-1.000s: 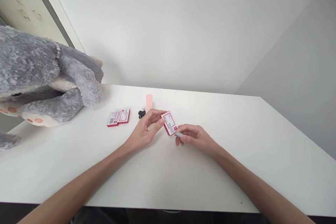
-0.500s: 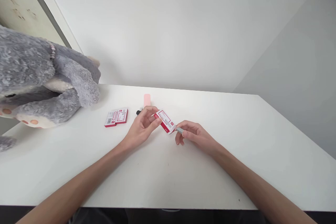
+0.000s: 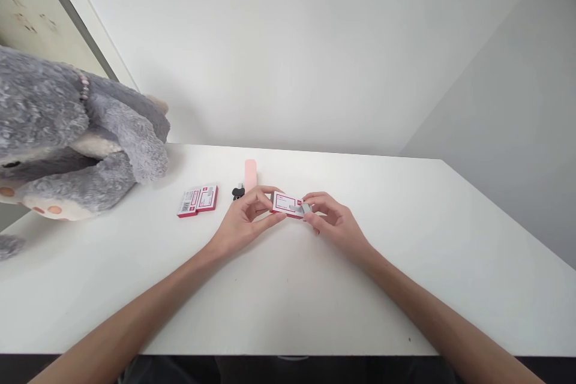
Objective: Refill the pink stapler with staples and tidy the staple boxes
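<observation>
My left hand (image 3: 249, 214) is closed on the left end of a small red-and-white cardboard box (image 3: 284, 204), thumb at the near side and fingers behind. The box lies nearly level above the table, its printed white face up. At its right end my right hand (image 3: 333, 216) pinches a small grey metallic piece (image 3: 306, 208), which looks like a strip of staples. The piece touches or overlaps the box's right end; whether part of it is inside, I cannot tell. Left of my left hand, more red-and-white boxes (image 3: 198, 200) lie side by side on the table.
Behind my left hand lie a pink flat object (image 3: 251, 174) and a small black object (image 3: 238, 192), partly hidden. A large grey plush toy (image 3: 112, 138) fills the left side of the white table (image 3: 288, 300). A white wall (image 3: 288, 54) rises behind.
The box has turned from a steep slant to nearly level. My right hand has moved slightly up, bringing the grey piece over the box's right end.
</observation>
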A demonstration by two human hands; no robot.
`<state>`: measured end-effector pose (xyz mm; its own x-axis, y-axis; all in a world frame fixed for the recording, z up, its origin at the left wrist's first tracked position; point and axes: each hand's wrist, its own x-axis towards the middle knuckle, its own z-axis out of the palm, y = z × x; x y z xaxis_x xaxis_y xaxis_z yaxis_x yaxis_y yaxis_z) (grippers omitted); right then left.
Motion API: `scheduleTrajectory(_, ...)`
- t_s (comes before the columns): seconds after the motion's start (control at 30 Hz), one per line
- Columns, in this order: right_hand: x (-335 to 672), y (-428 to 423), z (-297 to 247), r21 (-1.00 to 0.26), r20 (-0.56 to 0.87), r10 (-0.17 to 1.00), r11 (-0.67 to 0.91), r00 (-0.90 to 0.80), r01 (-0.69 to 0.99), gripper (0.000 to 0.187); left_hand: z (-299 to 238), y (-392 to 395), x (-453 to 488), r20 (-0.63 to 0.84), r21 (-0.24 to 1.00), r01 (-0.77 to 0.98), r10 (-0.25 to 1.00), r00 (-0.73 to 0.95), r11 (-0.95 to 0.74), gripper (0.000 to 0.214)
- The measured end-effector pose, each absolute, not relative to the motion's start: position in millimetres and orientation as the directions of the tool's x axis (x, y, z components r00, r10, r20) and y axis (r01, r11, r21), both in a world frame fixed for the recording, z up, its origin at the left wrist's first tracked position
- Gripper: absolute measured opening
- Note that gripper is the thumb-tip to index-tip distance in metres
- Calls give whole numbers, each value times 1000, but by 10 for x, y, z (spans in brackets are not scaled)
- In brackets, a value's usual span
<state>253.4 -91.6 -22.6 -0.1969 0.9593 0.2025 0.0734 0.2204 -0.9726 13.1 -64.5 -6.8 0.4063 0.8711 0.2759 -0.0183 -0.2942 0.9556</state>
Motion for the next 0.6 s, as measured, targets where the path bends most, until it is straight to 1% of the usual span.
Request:
scheduleTrajectory(0.1,2519,-914,-253,-949,239,968,250,-78,191,28,-60,-651,127,237,969,-29,885,402,-246,28)
scheduleTrajectory(0.17,2512,-917,-257,-930,265,964,264,-34,254,30,-28,-652,131,205,977,-26,897,392,-212,32)
scheduleTrajectory(0.33,2502,-937,-238,-905,285,957,286,-49,315,29,11,-641,145,123,992,-57,905,407,-109,36)
scheduleTrajectory(0.47,2510,-947,-218,-927,264,964,266,-44,266,32,-43,-612,144,69,990,-137,913,402,-15,37)
scheduleTrajectory(0.6,2539,-937,-190,-985,128,989,135,-79,103,41,-51,-597,138,37,980,-193,928,370,38,37)
